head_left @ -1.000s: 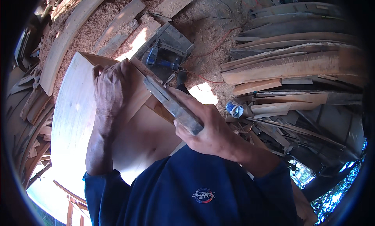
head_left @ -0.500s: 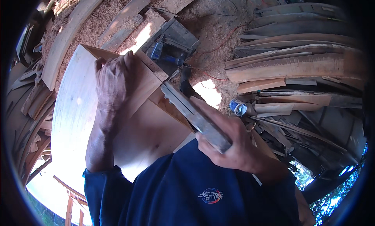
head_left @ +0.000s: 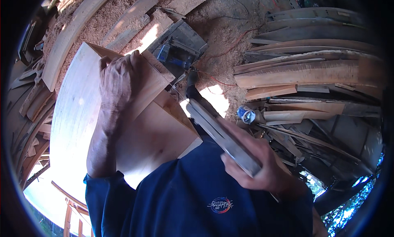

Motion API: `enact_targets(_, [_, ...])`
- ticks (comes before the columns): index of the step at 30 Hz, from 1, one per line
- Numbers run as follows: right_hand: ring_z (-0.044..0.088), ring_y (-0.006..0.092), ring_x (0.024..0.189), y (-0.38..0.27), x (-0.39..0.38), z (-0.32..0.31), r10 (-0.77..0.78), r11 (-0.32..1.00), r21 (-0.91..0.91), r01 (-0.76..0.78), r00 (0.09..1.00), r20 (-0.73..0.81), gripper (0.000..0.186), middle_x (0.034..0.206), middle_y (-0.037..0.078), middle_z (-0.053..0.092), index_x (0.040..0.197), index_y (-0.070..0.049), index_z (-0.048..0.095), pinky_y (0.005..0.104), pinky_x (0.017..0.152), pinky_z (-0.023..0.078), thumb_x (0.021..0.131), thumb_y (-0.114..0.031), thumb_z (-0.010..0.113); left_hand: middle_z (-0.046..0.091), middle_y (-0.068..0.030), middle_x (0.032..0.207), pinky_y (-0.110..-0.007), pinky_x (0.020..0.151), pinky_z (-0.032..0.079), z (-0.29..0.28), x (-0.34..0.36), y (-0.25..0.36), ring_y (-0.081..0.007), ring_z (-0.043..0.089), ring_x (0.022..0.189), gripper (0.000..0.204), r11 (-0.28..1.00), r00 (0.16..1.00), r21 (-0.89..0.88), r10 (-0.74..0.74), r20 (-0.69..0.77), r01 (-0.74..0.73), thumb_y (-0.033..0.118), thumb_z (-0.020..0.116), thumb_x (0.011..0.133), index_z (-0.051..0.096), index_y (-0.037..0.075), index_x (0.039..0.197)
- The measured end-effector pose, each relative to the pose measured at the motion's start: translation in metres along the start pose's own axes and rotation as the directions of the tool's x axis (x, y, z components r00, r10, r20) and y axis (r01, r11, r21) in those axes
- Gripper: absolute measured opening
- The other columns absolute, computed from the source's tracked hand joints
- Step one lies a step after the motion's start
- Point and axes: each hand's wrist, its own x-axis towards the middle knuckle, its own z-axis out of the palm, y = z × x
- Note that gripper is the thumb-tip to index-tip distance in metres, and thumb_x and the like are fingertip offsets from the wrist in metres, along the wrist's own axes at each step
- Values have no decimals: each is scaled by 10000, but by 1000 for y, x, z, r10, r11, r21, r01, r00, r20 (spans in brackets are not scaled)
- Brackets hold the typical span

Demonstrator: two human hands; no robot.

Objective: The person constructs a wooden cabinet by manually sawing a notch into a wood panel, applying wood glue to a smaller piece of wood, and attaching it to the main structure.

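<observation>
A large, pale piece of joined wooden boards [head_left: 78,93], box-like at its far edge, lies in front of me on the left. My left hand [head_left: 119,77] is closed over its far edge, fingers curled round the board. In my right hand [head_left: 262,159] is a long, narrow, worn grey wooden block [head_left: 221,134] with a dark slot along its side. Its exact kind I cannot tell. The block slants up and to the left, its far end apart from the near right corner of the boards. Part of my right fingers is hidden behind it.
A blue power tool [head_left: 172,54] stands beyond the boards, near an orange cord [head_left: 213,78]. Stacked planks [head_left: 295,75] fill the right side. A blue-and-white can [head_left: 246,115] sits beside them. Loose boards [head_left: 72,42] lie on shavings at the far left.
My right hand has drawn the wooden block back, right and toward me, away from the boards' corner. My left hand keeps its hold on the edge.
</observation>
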Motion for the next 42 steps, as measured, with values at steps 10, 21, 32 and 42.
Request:
enact_targets(10, [713,206,912,19,69,30,30,998,58,-30,1000,-3,655,1123,208,701,1500,40,420,333,824,555,888,-27,643,677,-136,736,-458,958,392,26,1,-15,-329,656,758,443,993,966,-67,80,-245,-99,294,415,1079,667,64,796])
enact_targets(21, [732,230,949,11,34,6,107,987,110,-115,991,77,707,1162,202,707,1499,60,417,321,868,561,832,17,650,695,-132,760,-474,961,389,28,3,-15,-322,671,788,434,999,990,17,38,-137,-36,284,430,1072,671,64,787])
enact_targets(32, [755,246,904,1,-27,-11,56,998,2,-56,994,96,841,1157,203,715,1570,23,300,334,809,581,829,-19,696,715,-121,972,-441,1007,370,-3,3,1,-287,652,938,270,998,997,48,-43,59,40,178,469,968,668,61,1108])
enact_targets(42, [737,208,950,-5,-10,-2,135,989,63,-137,990,47,706,1205,221,701,1493,68,428,329,873,561,824,19,648,684,-113,729,-454,942,396,16,2,-7,-286,683,821,362,997,975,1,79,-210,-81,260,444,1071,678,84,857])
